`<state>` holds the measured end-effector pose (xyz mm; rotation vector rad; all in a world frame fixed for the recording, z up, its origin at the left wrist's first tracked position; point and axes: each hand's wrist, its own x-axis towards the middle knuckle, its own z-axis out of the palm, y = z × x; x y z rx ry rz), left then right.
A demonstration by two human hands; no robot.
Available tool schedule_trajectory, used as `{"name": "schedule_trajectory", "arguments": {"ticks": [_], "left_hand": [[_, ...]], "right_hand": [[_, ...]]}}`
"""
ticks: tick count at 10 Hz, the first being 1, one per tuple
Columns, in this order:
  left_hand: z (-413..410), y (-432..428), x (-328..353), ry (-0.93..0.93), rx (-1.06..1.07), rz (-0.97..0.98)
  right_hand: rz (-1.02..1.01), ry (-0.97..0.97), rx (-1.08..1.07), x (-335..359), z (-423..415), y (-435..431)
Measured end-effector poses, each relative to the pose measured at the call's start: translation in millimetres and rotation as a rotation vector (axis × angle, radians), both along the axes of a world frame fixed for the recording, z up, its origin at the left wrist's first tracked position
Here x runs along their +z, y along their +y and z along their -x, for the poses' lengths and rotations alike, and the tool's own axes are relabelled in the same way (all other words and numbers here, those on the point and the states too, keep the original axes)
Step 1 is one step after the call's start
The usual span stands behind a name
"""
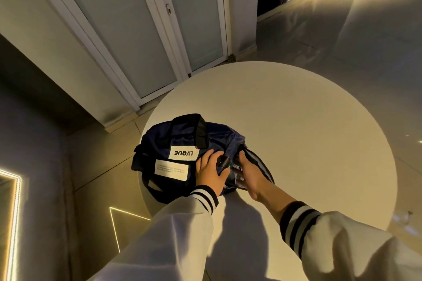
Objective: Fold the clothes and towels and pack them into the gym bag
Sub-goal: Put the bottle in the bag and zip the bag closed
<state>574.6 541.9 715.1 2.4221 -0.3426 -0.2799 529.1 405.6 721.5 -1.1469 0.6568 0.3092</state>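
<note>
A round white tabletop point(296, 121) spreads beyond the left hand point(209, 173). White glazed doors point(141, 41) stand farther off, light strips point(16, 212) leftward.

Navy gym bag point(182, 143) w/ white labels, lying at table's left edge, end open.

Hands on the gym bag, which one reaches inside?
The right hand: its fingers go into the gym bag; the left hand rests flat on the outside.

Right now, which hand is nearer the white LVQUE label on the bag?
Left. The left hand rests on the bag right beside the label; the right hand is farther off, at the bag's open end.
</note>
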Motion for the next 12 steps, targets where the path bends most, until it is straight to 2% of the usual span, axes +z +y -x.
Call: {"name": "schedule_trajectory", "arguments": {"ticks": [1, 2, 3, 4, 5, 6, 7, 8, 9, 10, 12], "left_hand": [[10.7, -1.2, 1.7, -0.232, 0.02, 0.046], [25.2, -5.8, -1.0, -0.102, -0.021, 0.189], [35.9, -15.3, -18.6, 0.214, -0.045, 0.168], [47.0, -28.5, -38.7, 0.416, 0.012, 0.143], [47.9, -41.7, -49.5, 0.425, 0.132, 0.092], [43.7, -55.2, -59.2, 0.441, 0.194, 0.1], [38.7, -68.4, -72.9, 0.47, 0.265, 0.121], [32.9, -81.0, -80.2, 0.473, 0.318, 0.198], [34.6, -85.1, -78.6, 0.501, 0.335, 0.251], [37.4, -82.6, -80.3, 0.496, 0.38, 0.299], [33.0, -77.8, -82.9, 0.469, 0.442, 0.202]], "right_hand": [[0.047, 0.037, 0.014, 0.9, 4.2, -1.6], [0.203, 0.092, -0.001, 1.5, 13.0, -10.7], [0.423, 0.069, 0.081, -8.5, 18.8, -25.4], [0.613, -0.025, 0.181, -21.1, 18.4, -39.4], [1.016, -0.115, 0.186, -33.1, 12.9, -57.0], [1.101, 0.02, 0.332, -56.3, 1.4, -73.0], [0.841, -0.031, 0.523, -75.6, -4.6, -72.7], [0.745, -0.057, 0.537, -74.4, -5.7, -68.1], [0.735, -0.049, 0.564, -89.9, -3.2, -80.2], [0.82, -0.036, 0.548, -114.1, -0.3, -112.9], [0.841, -0.023, 0.548, -75.7, 12.1, -130.2]]}}
